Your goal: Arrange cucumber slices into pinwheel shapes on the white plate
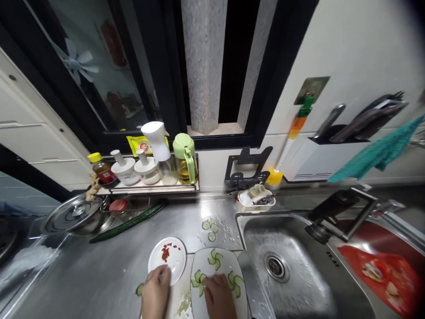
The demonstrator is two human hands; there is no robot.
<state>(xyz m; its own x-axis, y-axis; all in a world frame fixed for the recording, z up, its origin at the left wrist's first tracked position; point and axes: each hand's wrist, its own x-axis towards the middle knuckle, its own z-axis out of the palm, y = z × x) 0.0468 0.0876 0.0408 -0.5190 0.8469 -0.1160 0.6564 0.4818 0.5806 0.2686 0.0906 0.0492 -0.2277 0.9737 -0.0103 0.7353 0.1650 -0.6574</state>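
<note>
My left hand [155, 290] is at the lower left rim of a small round white plate [179, 264], thumb and fingers closed together; whatever they pinch is too small to make out. Several red pieces that look like goji berries [165, 252] lie on that plate. Over a squarish white plate [199, 305], my right hand [219, 296] has its fingertips pinched at the left cucumber flower [196, 283], where a bit of red shows. Two more flowers of cucumber slices, one at the top [215, 259] and one on the right [236, 283], are arranged there.
Loose cucumber slices [210, 226] lie on the wet steel counter behind the plates. A whole cucumber [129, 225] rests farther left, beside a lidded pot [78, 217]. Right of the plates is the sink [299, 266]. A rack of seasoning jars [146, 172] and an oil jug [185, 159] stands behind.
</note>
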